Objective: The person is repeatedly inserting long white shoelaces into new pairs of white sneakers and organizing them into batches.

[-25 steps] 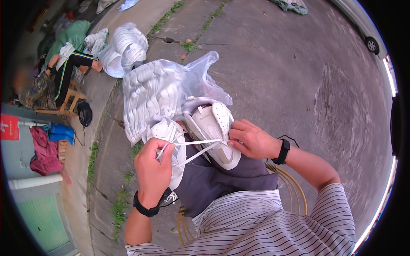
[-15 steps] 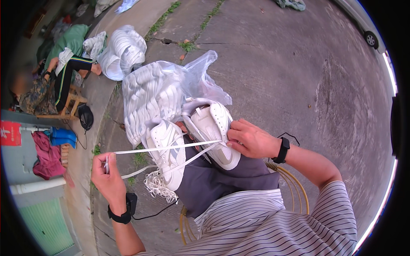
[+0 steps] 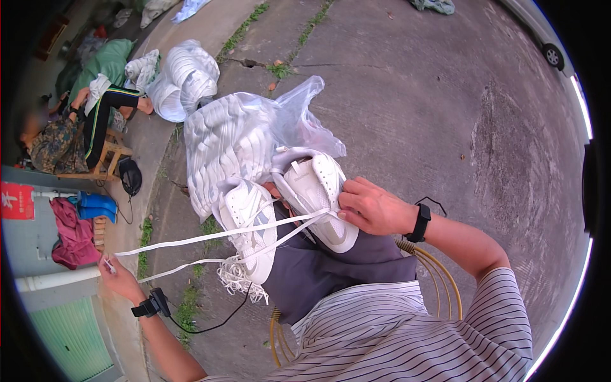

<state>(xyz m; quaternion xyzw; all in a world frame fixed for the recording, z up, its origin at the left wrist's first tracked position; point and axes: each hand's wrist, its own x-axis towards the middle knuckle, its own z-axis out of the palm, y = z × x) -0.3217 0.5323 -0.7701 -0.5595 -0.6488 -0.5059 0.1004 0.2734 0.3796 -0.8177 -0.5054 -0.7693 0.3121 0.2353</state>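
Observation:
Two white sneakers lie on my lap over dark grey trousers (image 3: 318,280). My right hand (image 3: 375,207) is closed on the edge of the right sneaker (image 3: 312,184), fingertips near its lace eyelets. From that sneaker a white shoelace (image 3: 216,235) runs taut to the far left, where my left hand (image 3: 121,279) pinches it. A second, slacker strand passes below it, across the left sneaker (image 3: 238,207). Beside that sneaker's toe hangs a tangled bunch of white laces (image 3: 238,280). My right fingers partly hide the threaded spot.
A clear plastic bag (image 3: 226,134) of stacked white shoe parts lies just beyond the sneakers, with another wrapped bundle (image 3: 184,79) behind. Yellow-brown curved bands (image 3: 445,280) show beside my lap. At left, a person sits on a wooden stool (image 3: 111,156) near blue boots (image 3: 95,207).
My left hand has moved outward, left and down, drawing out a longer stretch of lace. My right hand stays on the right sneaker.

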